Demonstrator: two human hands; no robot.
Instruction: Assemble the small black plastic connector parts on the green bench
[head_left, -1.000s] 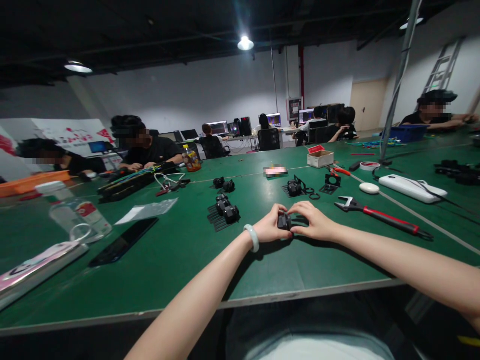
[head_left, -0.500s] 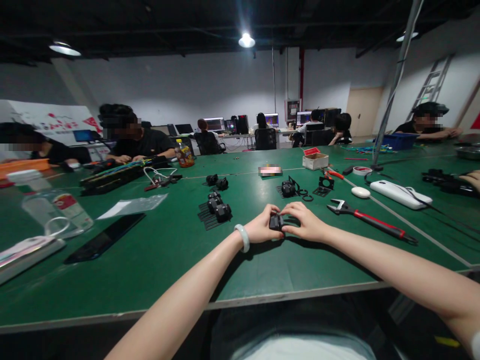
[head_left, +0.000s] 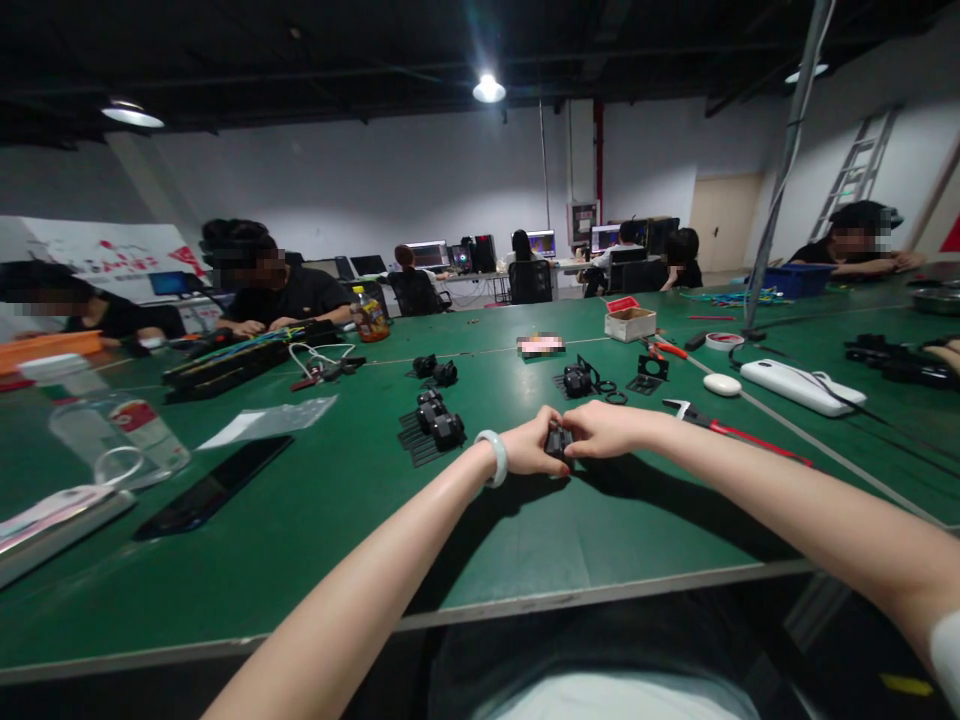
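Observation:
My left hand (head_left: 528,447), with a pale bangle (head_left: 493,458) at the wrist, grips a small black blocky part (head_left: 556,443) between thumb and fingers. From the other side, my right hand (head_left: 600,430) has its fingers closed on the same part, which is partly hidden. The part is held low over the green table (head_left: 517,560). To the left lie black finned assemblies (head_left: 439,425) and a smaller black pair (head_left: 435,370). Beyond my hands sit another black assembly with rings (head_left: 579,380) and a black bracket with a round hole (head_left: 651,370).
An adjustable wrench (head_left: 739,432) lies partly behind my right forearm. Further right are a white oval object (head_left: 721,385) and a white power strip (head_left: 802,387). On the left are a black phone (head_left: 217,487) and a plastic bottle (head_left: 124,430). Several people sit around.
My right hand has turned over the black part, its fingers now more bunched and its forearm raised, covering part of the wrench. My left hand keeps its grip.

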